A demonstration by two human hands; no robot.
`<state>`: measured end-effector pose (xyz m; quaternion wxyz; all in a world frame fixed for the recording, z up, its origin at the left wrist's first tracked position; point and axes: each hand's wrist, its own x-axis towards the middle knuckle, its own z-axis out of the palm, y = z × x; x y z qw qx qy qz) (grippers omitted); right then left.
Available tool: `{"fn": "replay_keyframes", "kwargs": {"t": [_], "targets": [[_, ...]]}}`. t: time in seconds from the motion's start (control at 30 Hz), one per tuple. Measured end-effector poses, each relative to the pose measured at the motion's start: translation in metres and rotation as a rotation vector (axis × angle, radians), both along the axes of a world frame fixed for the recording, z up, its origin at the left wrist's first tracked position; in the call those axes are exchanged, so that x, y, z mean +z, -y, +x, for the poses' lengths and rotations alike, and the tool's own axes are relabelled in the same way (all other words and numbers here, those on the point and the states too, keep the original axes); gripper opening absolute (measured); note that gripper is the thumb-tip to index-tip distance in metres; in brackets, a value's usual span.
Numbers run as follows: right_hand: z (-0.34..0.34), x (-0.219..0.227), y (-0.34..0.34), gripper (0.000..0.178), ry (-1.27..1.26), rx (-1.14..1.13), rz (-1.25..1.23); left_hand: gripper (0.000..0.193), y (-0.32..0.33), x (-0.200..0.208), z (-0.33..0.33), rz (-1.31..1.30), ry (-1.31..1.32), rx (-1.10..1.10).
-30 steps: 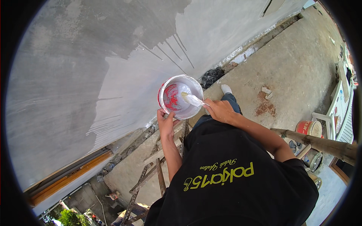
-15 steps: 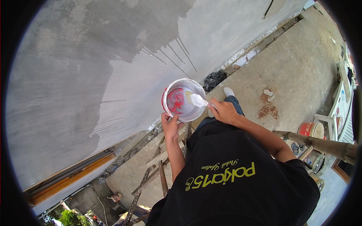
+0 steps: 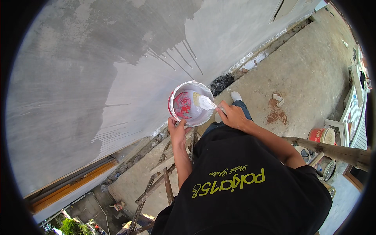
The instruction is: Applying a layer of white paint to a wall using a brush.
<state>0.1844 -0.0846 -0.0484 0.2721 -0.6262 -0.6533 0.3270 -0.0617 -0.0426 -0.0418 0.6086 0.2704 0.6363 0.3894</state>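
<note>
Head view: L hand (image 3: 178, 131) grips the near-L edge of a paint bucket (image 3: 197, 87), thumb up at the rim, other fingers partly hidden under/behind it. R hand (image 3: 234, 116) is closed round the handle of a flat paintbrush (image 3: 204, 102), at the bucket's R side; most of the handle is hidden by the fist. Brush head sits w/in the bucket mouth, bristles pointing L, white smears on it; can't tell if the tips touch the liquid. Bucket is held up in front of the person, mouth facing the cam, red + whitish inside.

Close by: black T-shirt (image 3: 254, 203) w/ yellow-green print, one jeans leg (image 3: 243, 109) beyond the R hand. Slatted frame (image 3: 168, 184), prob. wood, below the L forearm.

Further out: grey wall (image 3: 145, 84) fills upper L, w/ a darker patch + thin drip streaks. Crumpled black plastic (image 3: 222, 83) at wall base, just beyond the bucket. Concrete floor (image 3: 305, 66) to R, w/ broken chunks + reddish-brown dirt (image 3: 276, 116). Far R: bamboo pole (image 3: 340, 154), red-and-white pail (image 3: 316, 134) near it, white slatted bench-like piece (image 3: 358, 113). Btm L: green plants (image 3: 70, 226).
</note>
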Motion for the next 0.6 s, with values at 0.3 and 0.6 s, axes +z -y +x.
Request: {"fn": "replay_keyframes", "kwargs": {"t": [0.3,0.6], "targets": [[-0.0011,-0.0004,0.0020,0.020,-0.003,-0.049,0.008,0.026,0.0028,-0.0045,0.0013,-0.007,0.029,0.018],[-0.0008,-0.0020,-0.0035,0.019,-0.009,-0.091,0.047,0.024,-0.0010,-0.0007,0.0023,-0.014,0.016,0.026]]}}
